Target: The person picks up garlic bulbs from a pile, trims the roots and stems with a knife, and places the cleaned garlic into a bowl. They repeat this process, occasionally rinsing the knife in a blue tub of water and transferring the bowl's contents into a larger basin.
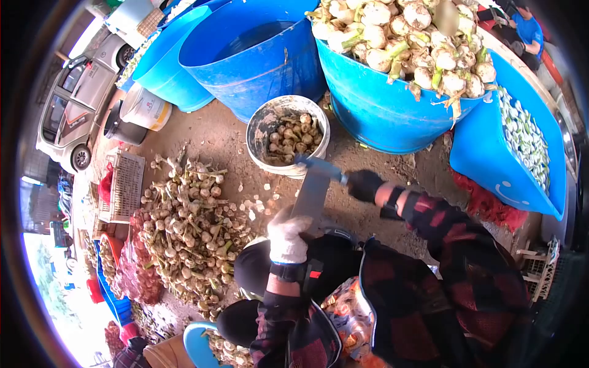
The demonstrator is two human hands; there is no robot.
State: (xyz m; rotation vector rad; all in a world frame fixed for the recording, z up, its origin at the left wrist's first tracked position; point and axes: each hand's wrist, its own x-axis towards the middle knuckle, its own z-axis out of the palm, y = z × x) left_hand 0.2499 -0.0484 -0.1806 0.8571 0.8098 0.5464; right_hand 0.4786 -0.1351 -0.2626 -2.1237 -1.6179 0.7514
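Note:
My left hand (288,238), in a white glove, is closed at the lower end of a flat grey board (313,195). What its fingers hold is hidden. My right hand (364,186), in a black glove, grips a blue-grey bladed tool (322,168), slightly blurred, which points left across the top of the board. Just beyond the tool stands a dirty white bucket (256,142) with trimmed garlic bulbs (294,136) inside. A large heap of garlic with stems (190,230) lies on the ground left of my left hand.
A blue tub heaped with garlic (392,119) stands ahead, beside a blue tub (257,73). At right is a blue bin (491,159) of pale cloves. A white crate (126,184) and a red mesh sack (138,264) stand left. Another person (529,34) is far right.

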